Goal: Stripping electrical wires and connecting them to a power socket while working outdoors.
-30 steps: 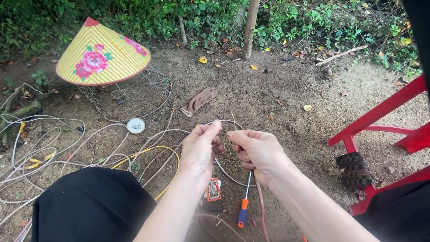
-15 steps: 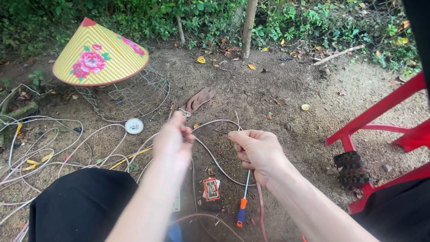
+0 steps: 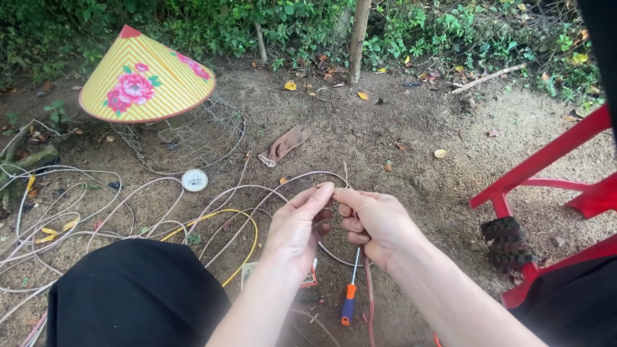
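My left hand [image 3: 297,225] and my right hand [image 3: 371,218] meet fingertip to fingertip over the dirt, both pinching a thin pale wire [image 3: 292,180] that loops away toward the left. A reddish cable [image 3: 369,295] hangs down from under my right hand. Below the hands a screwdriver [image 3: 349,295] with an orange and blue handle lies on the ground. A small red and white packet [image 3: 310,277] sits half hidden beneath my left wrist.
Tangled pale and yellow wires [image 3: 96,212] spread at left beside a round white tape roll [image 3: 194,180]. A yellow floral conical hat [image 3: 144,77] rests on a wire-mesh frame [image 3: 193,138]. A glove [image 3: 284,144] lies beyond. A red plastic chair [image 3: 546,186] stands at right.
My left hand swung out to the left along the wire, then came back to meet my right hand. The right hand stayed roughly where it was.
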